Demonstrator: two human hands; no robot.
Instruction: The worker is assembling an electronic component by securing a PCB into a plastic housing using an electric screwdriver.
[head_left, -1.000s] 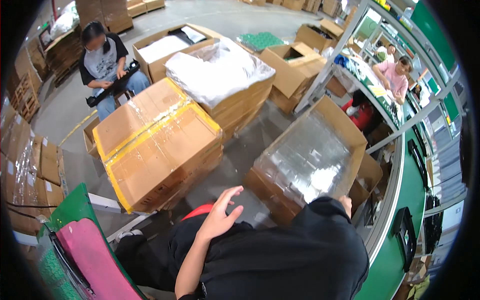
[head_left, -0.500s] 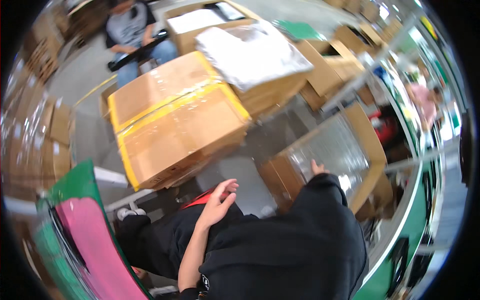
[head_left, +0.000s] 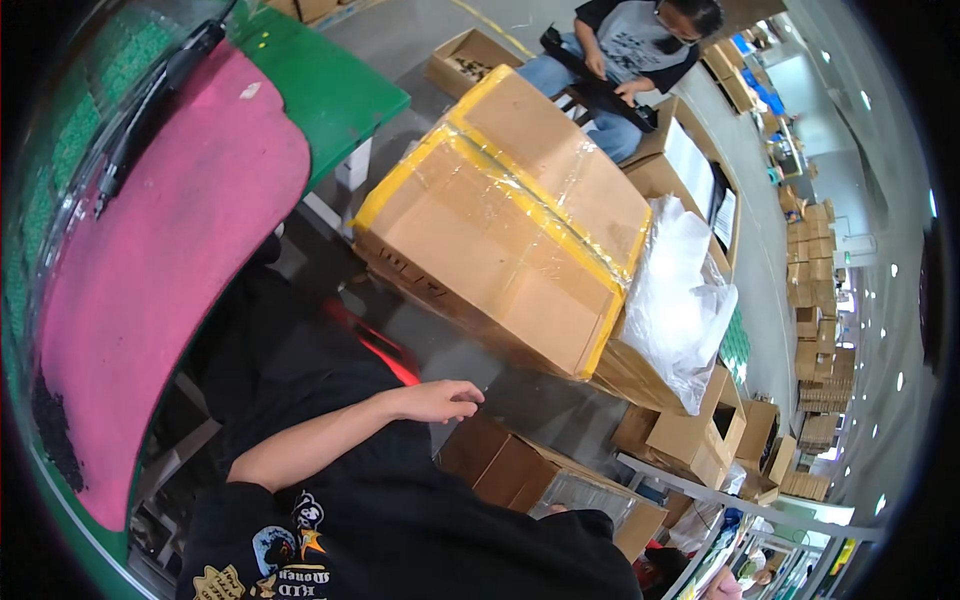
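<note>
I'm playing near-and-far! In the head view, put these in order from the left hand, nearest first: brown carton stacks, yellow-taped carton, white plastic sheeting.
From the left hand:
1. Yellow-taped carton, just ahead.
2. White plastic sheeting, right of that carton.
3. Brown carton stacks, far right background.

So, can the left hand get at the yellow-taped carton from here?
Probably yes: the left hand looks empty, and nothing visible blocks its way to the yellow-taped carton, though a short stretch seems needed.
</note>
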